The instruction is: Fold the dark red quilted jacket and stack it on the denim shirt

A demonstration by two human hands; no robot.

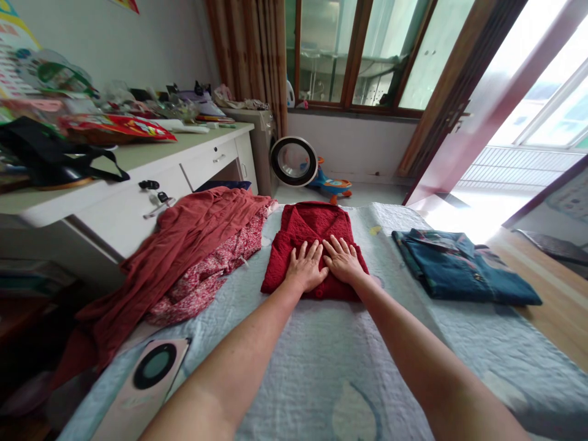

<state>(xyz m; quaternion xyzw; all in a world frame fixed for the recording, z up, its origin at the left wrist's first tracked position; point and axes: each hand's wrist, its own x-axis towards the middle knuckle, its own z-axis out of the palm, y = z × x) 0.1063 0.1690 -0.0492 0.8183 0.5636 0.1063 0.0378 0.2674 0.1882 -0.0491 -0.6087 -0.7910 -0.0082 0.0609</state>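
Observation:
A folded dark red garment [316, 220] with a V-neck and a button near its front edge lies on the light blue quilted cover [316, 361]. Both palms rest flat on it, side by side and close together. My left hand [305, 267] has its fingers spread on the left half of the cloth. On the right half, my right hand [341, 260] lies with fingers apart. Neither hand grips anything. To the right sits a folded blue denim garment [463, 266]. Loose rust-red cloth [184, 236] and a red-and-white patterned cloth [220, 269] lie in a heap on the left.
A phone [142, 392] lies at the front left. Beyond the heap stands a cluttered white desk [220, 147]. At the back are a washing machine with its round door [294, 162] open and a blue-orange toy [331, 184]. A wooden surface [551, 294] borders the cover on the right.

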